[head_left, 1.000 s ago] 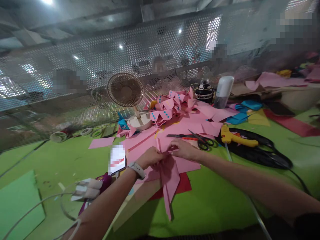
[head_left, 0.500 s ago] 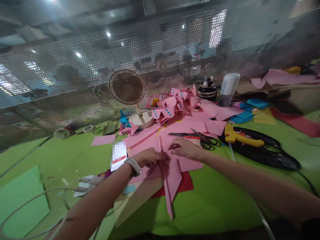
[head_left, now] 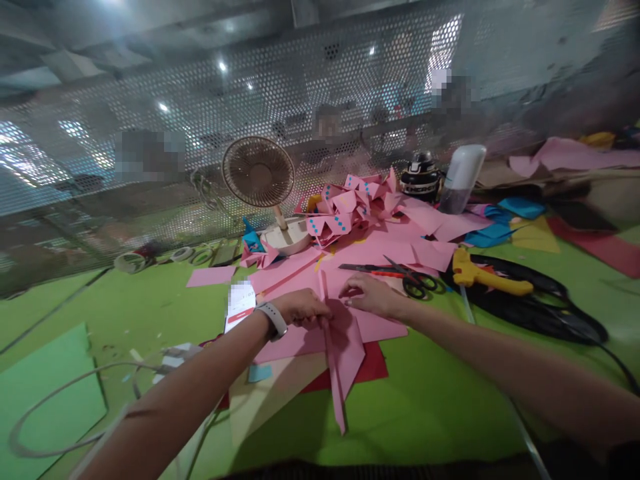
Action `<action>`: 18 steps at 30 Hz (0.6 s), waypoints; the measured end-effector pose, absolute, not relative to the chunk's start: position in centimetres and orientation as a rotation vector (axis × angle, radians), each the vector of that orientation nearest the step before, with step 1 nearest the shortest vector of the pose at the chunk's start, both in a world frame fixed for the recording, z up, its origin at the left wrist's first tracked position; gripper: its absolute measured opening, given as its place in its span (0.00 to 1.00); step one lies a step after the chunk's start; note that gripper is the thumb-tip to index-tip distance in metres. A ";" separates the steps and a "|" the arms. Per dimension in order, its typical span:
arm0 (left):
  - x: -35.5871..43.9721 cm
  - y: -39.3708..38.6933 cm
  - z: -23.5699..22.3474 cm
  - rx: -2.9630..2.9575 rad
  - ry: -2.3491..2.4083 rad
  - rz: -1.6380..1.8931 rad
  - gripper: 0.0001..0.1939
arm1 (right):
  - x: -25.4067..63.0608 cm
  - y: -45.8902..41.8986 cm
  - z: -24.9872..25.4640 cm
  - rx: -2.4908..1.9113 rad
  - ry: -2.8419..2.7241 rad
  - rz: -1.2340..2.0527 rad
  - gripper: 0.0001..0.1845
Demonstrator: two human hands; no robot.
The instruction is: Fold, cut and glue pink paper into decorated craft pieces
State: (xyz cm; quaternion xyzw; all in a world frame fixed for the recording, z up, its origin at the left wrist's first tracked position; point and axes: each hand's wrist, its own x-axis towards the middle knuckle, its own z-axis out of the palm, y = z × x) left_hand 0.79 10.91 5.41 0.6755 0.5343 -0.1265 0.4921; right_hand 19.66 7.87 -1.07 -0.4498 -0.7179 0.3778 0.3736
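My left hand (head_left: 300,308), with a white watch on its wrist, is closed and pinches the fold of a long pink folded paper piece (head_left: 345,347) on the green table (head_left: 440,400). My right hand (head_left: 367,295) rests on the same paper just to the right, fingers curled and pressing it down. The paper's pointed end reaches toward me. Flat pink sheets (head_left: 380,253) lie under and behind both hands.
Scissors (head_left: 400,275) and a yellow glue gun (head_left: 483,277) with black cable lie right of my hands. A small fan (head_left: 260,177), a heap of folded pink pieces (head_left: 350,203), a phone (head_left: 240,305), tape rolls (head_left: 131,261) and a perforated metal screen (head_left: 150,147) stand behind.
Both hands have stayed on the pink folded paper, shifting slightly along its fold. The view has drifted a little; nothing was picked up or let go.
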 end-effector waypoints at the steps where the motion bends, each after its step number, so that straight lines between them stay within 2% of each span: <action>1: 0.8 11.0 5.4 1.644 1.297 -0.307 0.12 | 19.7 7.9 -1.1 -1.151 -1.844 0.964 0.06; 6: 0.6 10.9 5.3 1.701 1.265 -0.240 0.15 | 19.7 7.9 -1.1 -1.190 -1.906 0.893 0.06; 10: 0.2 9.1 5.2 1.907 1.218 0.127 0.23 | 19.8 8.0 -0.7 -1.250 -2.003 0.779 0.07; 14: -1.4 6.6 5.0 2.327 0.953 0.425 0.17 | 20.1 7.8 0.9 -1.262 -2.044 0.636 0.05; 15: -1.9 6.2 4.9 2.415 0.890 0.415 0.21 | 20.1 7.5 1.4 -1.293 -2.050 0.567 0.05; 18: -2.9 5.6 4.4 2.619 0.901 0.230 0.43 | 20.3 6.5 2.6 -1.422 -2.158 0.451 0.09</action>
